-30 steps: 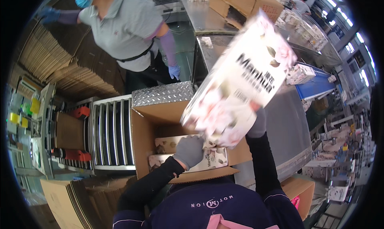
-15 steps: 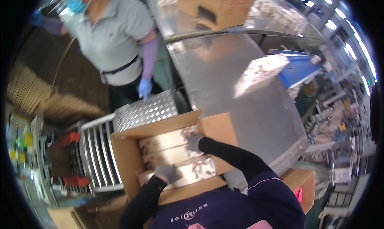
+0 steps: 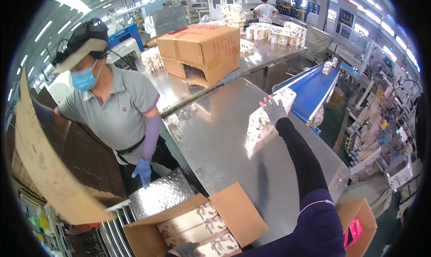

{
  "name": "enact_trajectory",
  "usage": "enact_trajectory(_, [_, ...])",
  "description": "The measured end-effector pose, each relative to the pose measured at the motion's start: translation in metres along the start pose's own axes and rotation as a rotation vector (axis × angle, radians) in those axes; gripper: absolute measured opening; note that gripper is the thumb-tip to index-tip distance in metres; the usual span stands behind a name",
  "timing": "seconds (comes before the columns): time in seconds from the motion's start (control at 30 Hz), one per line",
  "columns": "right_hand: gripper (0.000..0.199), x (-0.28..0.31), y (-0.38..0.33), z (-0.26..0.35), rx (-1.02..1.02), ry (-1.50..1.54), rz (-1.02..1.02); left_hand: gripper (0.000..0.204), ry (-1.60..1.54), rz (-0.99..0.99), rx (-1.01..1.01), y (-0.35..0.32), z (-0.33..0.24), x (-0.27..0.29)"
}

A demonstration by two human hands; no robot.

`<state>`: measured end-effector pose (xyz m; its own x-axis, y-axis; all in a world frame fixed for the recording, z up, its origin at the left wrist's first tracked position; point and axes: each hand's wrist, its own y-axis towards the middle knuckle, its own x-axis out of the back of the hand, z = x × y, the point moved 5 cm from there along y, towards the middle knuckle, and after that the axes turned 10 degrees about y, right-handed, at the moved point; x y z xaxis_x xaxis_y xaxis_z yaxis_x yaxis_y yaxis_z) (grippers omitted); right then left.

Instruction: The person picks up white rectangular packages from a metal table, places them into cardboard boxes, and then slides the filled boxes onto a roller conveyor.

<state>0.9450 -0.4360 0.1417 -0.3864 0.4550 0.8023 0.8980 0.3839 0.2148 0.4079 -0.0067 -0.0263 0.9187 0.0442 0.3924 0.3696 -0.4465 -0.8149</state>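
Observation:
My right hand [image 3: 274, 111], in a grey glove with bare fingertips, reaches far over the metal table. Its fingers are spread against the top of a white pack with a dark floral pattern [image 3: 257, 130], which stands by the conveyor's end. Below at the front, an open cardboard carton [image 3: 240, 212] holds several similar packs [image 3: 193, 223] in rows. My left hand [image 3: 186, 249], gloved in grey, lies on the nearest packs inside the carton. Its fingers look stretched out, partly cut by the lower edge.
A blue conveyor belt [image 3: 312, 91] carries small packs toward the metal table [image 3: 215, 122]. A large closed-up carton [image 3: 202, 50] sits on the far table near stacked packs. At left, a masked co-worker [image 3: 121, 104] holds a flat cardboard sheet [image 3: 45, 162]. Rollers [image 3: 116, 232] adjoin my carton.
My right hand has left the carton and stretched forward to the pack on the table. The view has tilted up. The co-worker has swung a cardboard sheet into view.

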Motion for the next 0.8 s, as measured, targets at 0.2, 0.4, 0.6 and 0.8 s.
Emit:
enact_trajectory(0.2, [0.031, -0.033, 0.052, 0.041, -0.303, 0.324, 0.23, 0.049, 0.147, -0.127, -0.113, -0.009, -0.013, 0.025])
enact_trajectory(0.4, [0.101, 0.045, -0.045, 0.077, -0.352, 0.717, 0.168, 0.091, -0.086, -0.162, -0.001, -0.022, -0.013, 0.008])
enact_trajectory(0.6, [0.092, 0.05, -0.209, 0.011, -0.823, 0.993, 0.404, 0.09, 0.176, -0.157, 0.109, -0.016, -0.039, 0.026])
enact_trajectory(0.8, [0.054, -0.007, -0.268, 0.036, -0.894, 2.929, -0.042, 0.073, 0.244, -0.241, 0.107, -0.023, -0.055, 0.027])
